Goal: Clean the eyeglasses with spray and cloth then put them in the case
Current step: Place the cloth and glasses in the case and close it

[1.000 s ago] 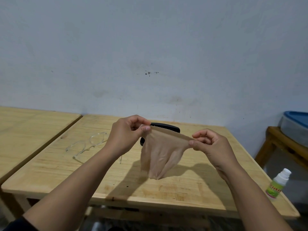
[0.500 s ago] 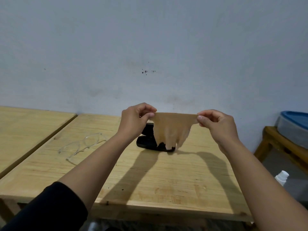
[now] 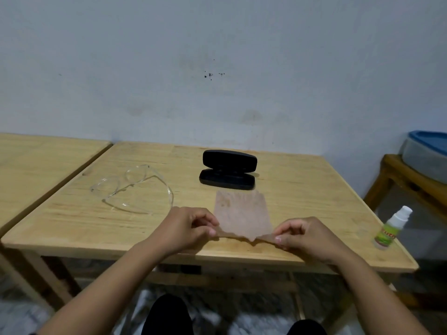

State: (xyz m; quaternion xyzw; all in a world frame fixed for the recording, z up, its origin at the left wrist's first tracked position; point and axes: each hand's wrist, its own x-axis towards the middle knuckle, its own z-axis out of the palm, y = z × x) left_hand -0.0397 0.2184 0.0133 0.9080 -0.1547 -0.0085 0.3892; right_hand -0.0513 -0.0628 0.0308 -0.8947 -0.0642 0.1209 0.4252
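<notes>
Lowered from mid-air, cloth (image 3: 242, 217) now lies on table (image 3: 72, 223), near corners pinched by left hand (image 3: 191, 226) and right hand (image 3: 303, 234). Eyeglasses (image 3: 131, 187) at 10 o'clock, open case (image 3: 228, 169) at 12, spray bottle (image 3: 390, 229) at 3. Preparation step; next, likely release and fetch glasses and spray.

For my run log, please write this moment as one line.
step: spreading cloth on table | left hand, right hand: pinch near corners | eyeglasses: untouched | case: open | spray bottle: right edge
</notes>
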